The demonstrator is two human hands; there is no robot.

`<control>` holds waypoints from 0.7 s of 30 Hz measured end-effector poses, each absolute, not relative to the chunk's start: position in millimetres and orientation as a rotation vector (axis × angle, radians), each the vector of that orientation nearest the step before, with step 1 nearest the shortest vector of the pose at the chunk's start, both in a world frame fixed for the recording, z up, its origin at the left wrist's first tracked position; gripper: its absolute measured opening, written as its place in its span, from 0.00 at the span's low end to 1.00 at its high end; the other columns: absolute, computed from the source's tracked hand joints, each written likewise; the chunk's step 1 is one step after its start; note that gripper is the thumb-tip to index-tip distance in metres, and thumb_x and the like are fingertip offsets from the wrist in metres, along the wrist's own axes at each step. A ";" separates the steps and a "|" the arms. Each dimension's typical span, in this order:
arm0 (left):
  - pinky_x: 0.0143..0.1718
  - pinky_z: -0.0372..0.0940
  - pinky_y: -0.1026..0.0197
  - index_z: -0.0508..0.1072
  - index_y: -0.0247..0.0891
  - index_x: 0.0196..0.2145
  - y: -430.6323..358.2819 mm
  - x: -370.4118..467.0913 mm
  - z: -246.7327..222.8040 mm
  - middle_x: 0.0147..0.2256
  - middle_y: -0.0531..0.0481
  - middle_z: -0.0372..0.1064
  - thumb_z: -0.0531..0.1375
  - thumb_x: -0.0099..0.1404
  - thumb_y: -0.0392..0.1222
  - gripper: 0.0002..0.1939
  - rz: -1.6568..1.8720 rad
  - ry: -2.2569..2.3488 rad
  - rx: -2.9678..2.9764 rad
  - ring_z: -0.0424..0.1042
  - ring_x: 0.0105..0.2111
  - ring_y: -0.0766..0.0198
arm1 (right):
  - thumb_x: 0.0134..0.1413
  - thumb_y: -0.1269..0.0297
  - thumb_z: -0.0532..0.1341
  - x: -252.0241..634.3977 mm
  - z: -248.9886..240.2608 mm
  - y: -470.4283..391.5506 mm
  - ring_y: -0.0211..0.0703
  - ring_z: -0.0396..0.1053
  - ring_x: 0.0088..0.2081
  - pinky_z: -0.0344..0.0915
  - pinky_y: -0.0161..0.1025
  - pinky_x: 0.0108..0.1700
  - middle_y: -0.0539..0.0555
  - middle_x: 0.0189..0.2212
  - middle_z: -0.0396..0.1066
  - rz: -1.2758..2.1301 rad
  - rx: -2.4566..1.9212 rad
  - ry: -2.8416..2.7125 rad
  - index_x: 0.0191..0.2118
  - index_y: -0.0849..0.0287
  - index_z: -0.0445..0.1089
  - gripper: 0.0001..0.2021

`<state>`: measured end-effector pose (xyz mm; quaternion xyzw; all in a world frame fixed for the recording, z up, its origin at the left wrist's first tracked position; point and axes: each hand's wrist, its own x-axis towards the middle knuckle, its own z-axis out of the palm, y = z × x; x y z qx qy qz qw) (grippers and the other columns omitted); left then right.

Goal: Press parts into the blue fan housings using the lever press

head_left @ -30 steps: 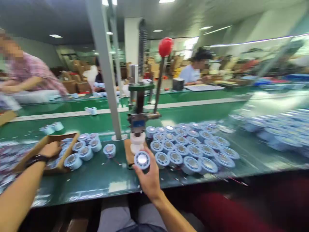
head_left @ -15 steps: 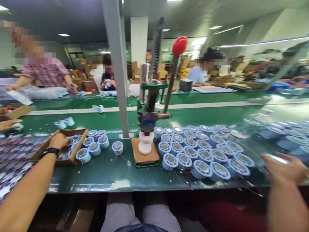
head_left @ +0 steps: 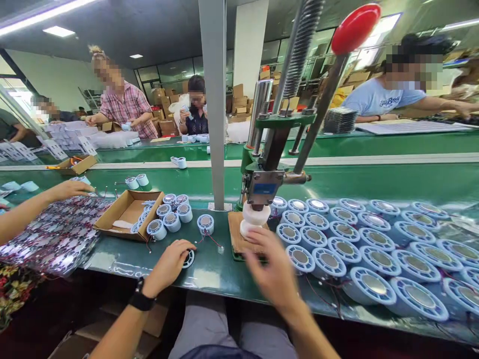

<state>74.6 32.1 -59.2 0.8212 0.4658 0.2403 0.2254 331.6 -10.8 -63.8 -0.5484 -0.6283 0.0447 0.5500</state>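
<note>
My left hand (head_left: 172,264) is closed over a light-blue slotted ring (head_left: 190,259) at the table's front, its fingers covering part of it. My right hand (head_left: 271,267), slightly blurred, reaches in front of the hand press (head_left: 265,184) with fingers apart. Its fingertips are near the white round press pad (head_left: 250,228) above the brown base board (head_left: 236,232); I see nothing in that hand. One light-blue round unit (head_left: 205,224) with a metal disc and thin wires stands between the press and a small group of similar units (head_left: 172,219).
Rows of light-blue units (head_left: 344,249) fill the right side. At left stand a cardboard box (head_left: 112,217) with blue rings and many wired circuit boards (head_left: 56,234). A co-worker's hand (head_left: 71,189) reaches over the boards. The press's red-knobbed lever (head_left: 355,30) and a grey post (head_left: 213,109) rise ahead.
My left hand has come out of the cardboard box to the table front with a blue ring. My right hand has swung in from the far right to the press. The view has shifted.
</note>
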 end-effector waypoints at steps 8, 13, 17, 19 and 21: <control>0.60 0.63 0.39 0.72 0.42 0.56 10.2 68.7 -101.5 0.56 0.41 0.68 0.57 0.68 0.45 0.20 0.920 1.613 2.298 0.66 0.58 0.48 | 0.53 0.74 0.62 259.5 -64.5 63.6 0.53 0.69 0.55 0.68 0.52 0.59 0.65 0.52 0.67 0.508 -1.455 -1.759 0.56 0.61 0.70 0.23; 0.58 0.64 0.38 0.73 0.41 0.53 -3.9 71.6 -104.8 0.52 0.42 0.73 0.61 0.65 0.46 0.20 1.001 1.679 2.217 0.69 0.54 0.46 | 0.54 0.73 0.61 284.1 -89.2 -3.7 0.47 0.69 0.57 0.69 0.45 0.60 0.58 0.57 0.66 0.500 -1.354 -1.780 0.62 0.55 0.64 0.28; 0.54 0.70 0.48 0.61 0.42 0.64 -11.4 95.4 -79.5 0.54 0.42 0.73 0.60 0.67 0.47 0.30 0.997 1.498 2.086 0.74 0.51 0.52 | 0.53 0.71 0.61 291.1 -114.3 -43.7 0.47 0.69 0.58 0.71 0.43 0.58 0.58 0.59 0.67 0.440 -1.314 -1.687 0.64 0.58 0.60 0.31; 0.55 0.69 0.51 0.55 0.44 0.68 -16.2 111.5 -64.0 0.56 0.43 0.71 0.61 0.67 0.46 0.35 0.914 1.298 2.204 0.73 0.53 0.54 | 0.51 0.71 0.61 289.6 -122.5 -47.2 0.48 0.70 0.58 0.71 0.43 0.58 0.59 0.59 0.67 0.431 -1.320 -1.647 0.64 0.59 0.59 0.33; 0.56 0.69 0.51 0.54 0.46 0.68 -19.3 125.3 -52.9 0.57 0.44 0.70 0.61 0.66 0.42 0.35 0.826 1.175 2.346 0.71 0.55 0.53 | 0.49 0.73 0.60 288.1 -126.3 -45.1 0.47 0.70 0.57 0.70 0.42 0.59 0.58 0.58 0.67 0.445 -1.319 -1.615 0.65 0.59 0.58 0.34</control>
